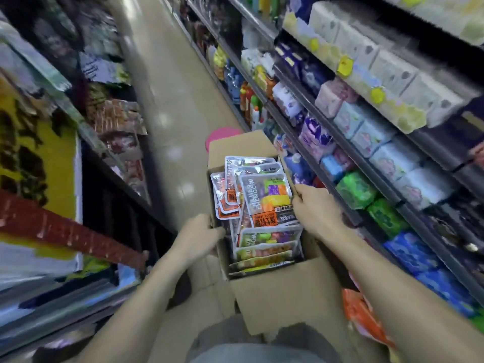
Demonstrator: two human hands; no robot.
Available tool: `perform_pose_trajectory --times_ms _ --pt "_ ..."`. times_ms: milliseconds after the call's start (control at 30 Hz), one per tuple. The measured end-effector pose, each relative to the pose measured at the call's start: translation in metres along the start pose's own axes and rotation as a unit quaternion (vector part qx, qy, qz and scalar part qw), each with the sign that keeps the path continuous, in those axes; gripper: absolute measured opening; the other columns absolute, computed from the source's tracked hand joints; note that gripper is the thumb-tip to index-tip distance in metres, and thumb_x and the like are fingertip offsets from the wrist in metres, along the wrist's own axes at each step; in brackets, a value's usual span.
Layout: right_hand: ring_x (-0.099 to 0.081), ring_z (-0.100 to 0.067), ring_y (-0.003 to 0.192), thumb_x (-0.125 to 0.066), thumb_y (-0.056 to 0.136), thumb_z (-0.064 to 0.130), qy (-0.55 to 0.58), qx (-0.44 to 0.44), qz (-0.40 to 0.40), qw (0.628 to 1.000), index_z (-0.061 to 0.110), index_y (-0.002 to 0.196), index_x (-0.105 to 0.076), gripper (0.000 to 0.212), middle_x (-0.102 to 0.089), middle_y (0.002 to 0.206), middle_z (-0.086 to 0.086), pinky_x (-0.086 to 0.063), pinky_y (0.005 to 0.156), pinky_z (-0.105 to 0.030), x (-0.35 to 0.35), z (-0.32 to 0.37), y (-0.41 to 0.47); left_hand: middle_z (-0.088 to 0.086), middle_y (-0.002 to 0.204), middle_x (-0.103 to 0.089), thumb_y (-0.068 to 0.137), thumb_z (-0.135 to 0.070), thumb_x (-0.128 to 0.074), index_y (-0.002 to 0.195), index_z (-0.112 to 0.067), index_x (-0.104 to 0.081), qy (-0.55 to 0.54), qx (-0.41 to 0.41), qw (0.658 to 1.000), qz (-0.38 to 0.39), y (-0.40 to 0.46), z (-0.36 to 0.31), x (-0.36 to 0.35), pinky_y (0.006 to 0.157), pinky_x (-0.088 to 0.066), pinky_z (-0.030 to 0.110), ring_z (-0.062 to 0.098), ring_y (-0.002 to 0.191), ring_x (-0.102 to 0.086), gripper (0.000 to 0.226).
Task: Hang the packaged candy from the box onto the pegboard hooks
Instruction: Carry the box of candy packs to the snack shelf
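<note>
The cardboard box [282, 292] is gripped at both side walls, left hand [201, 231] and right hand [314, 205] curled over its rim, presumably for carrying. The candy packets [264, 203] are stacked inside it, none yet hung; no pegboard can be made out.

single head view, worn high, tilted forward and down along aisle floor [167, 106]. close over box [285, 297] at waist, both forearms entering from bottom edge. wide lens bends shelves [392, 106] at right and racks [78, 121] at left. picture blurred at edges.
</note>
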State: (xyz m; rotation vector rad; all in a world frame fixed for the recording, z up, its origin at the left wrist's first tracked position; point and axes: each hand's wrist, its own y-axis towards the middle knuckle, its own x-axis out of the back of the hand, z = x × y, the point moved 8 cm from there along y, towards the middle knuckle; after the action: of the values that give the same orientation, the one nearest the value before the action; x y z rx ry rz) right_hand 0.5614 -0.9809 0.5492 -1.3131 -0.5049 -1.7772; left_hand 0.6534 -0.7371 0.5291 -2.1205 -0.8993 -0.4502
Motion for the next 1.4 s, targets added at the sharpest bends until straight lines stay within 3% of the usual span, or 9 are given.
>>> perform_pose_trajectory --times_ms 133,300,467,667,833,967,1067,1233,1400 --pt "-0.064 -0.042 0.087 -0.048 0.099 0.016 0.017 0.046 0.016 0.999 0.008 0.095 -0.063 0.018 -0.072 0.094 -0.02 -0.049 0.07 -0.045 0.011 0.032 0.082 -0.004 0.078 -0.073 0.088 -0.017 -0.061 0.089 -0.019 -0.062 -0.003 0.029 0.999 -0.042 0.046 -0.019 0.041 0.06 -0.055 0.028 0.011 0.059 -0.071 0.002" --pt "-0.064 -0.032 0.082 -0.046 0.101 0.02 0.028 0.109 0.053 0.992 0.015 0.093 -0.062 0.019 -0.071 0.089 -0.009 -0.051 0.071 -0.041 0.013 0.074 0.192 0.0 0.086 -0.078 0.063 -0.042 -0.053 0.091 -0.019 -0.067 -0.045 0.083 0.992 -0.085 0.118 -0.024 0.086 0.074 -0.064 0.046 0.028 0.078 -0.076 0.038" --pt "-0.055 -0.029 0.073 -0.045 0.102 0.016 0.018 0.18 0.101 0.978 0.017 0.084 -0.053 0.02 -0.057 0.076 -0.002 -0.033 0.059 -0.036 0.009 0.115 0.301 0.002 0.091 -0.078 0.065 -0.037 -0.056 0.094 -0.017 -0.069 -0.086 0.13 0.979 -0.132 0.176 -0.05 0.121 0.075 -0.064 0.046 0.024 0.076 -0.076 0.037" --pt "-0.063 -0.026 0.077 -0.046 0.105 0.02 0.03 0.262 0.123 0.957 0.016 0.092 -0.062 0.02 -0.07 0.085 -0.003 -0.053 0.071 -0.04 0.014 0.177 0.406 -0.005 0.09 -0.078 0.062 -0.043 -0.053 0.094 -0.021 -0.07 -0.127 0.176 0.958 -0.186 0.236 -0.065 0.168 0.076 -0.063 0.048 0.021 0.082 -0.075 0.043" --pt "-0.064 -0.032 0.079 -0.046 0.102 0.023 0.003 0.3 0.141 0.943 0.018 0.096 -0.067 0.023 -0.075 0.089 -0.007 -0.052 0.07 -0.042 0.003 0.239 0.477 -0.004 0.083 -0.078 0.067 -0.035 -0.053 0.09 -0.019 -0.068 -0.161 0.203 0.943 -0.208 0.276 -0.076 0.219 0.076 -0.063 0.049 0.018 0.073 -0.075 0.032" --pt "-0.066 -0.036 0.082 -0.047 0.101 0.023 -0.01 0.32 0.166 0.933 0.017 0.094 -0.065 0.021 -0.075 0.09 -0.011 -0.053 0.071 -0.042 -0.027 0.294 0.523 -0.002 0.086 -0.077 0.068 -0.037 -0.055 0.09 -0.017 -0.067 -0.18 0.225 0.931 -0.223 0.316 -0.046 0.258 0.077 -0.063 0.05 0.021 0.077 -0.075 0.033" --pt "-0.061 -0.043 0.085 -0.049 0.099 0.014 -0.024 0.329 0.178 0.927 0.011 0.088 -0.061 0.017 -0.072 0.092 -0.019 -0.037 0.064 -0.038 -0.051 0.341 0.554 0.001 0.098 -0.076 0.066 -0.044 -0.053 0.095 -0.02 -0.068 -0.181 0.238 0.926 -0.232 0.351 -0.009 0.29 0.081 -0.062 0.046 0.025 0.088 -0.073 0.04" --pt "-0.061 -0.045 0.081 -0.049 0.096 0.011 -0.023 0.336 0.191 0.922 0.013 0.085 -0.058 0.014 -0.072 0.088 -0.021 -0.033 0.062 -0.039 -0.091 0.415 0.601 0.004 0.103 -0.074 0.09 -0.02 -0.06 0.09 -0.022 -0.062 -0.17 0.258 0.917 -0.251 0.39 0.018 0.36 0.082 -0.056 0.036 0.026 0.094 -0.07 0.002" --pt "-0.056 -0.044 0.077 -0.047 0.095 0.01 -0.01 0.331 0.197 0.923 0.016 0.083 -0.048 0.014 -0.069 0.087 -0.025 -0.034 0.062 -0.04 -0.108 0.476 0.634 0.002 0.101 -0.071 0.094 -0.016 -0.06 0.082 -0.026 -0.054 -0.155 0.28 0.905 -0.281 0.411 0.035 0.42 0.073 -0.048 0.035 0.025 0.091 -0.064 0.016"
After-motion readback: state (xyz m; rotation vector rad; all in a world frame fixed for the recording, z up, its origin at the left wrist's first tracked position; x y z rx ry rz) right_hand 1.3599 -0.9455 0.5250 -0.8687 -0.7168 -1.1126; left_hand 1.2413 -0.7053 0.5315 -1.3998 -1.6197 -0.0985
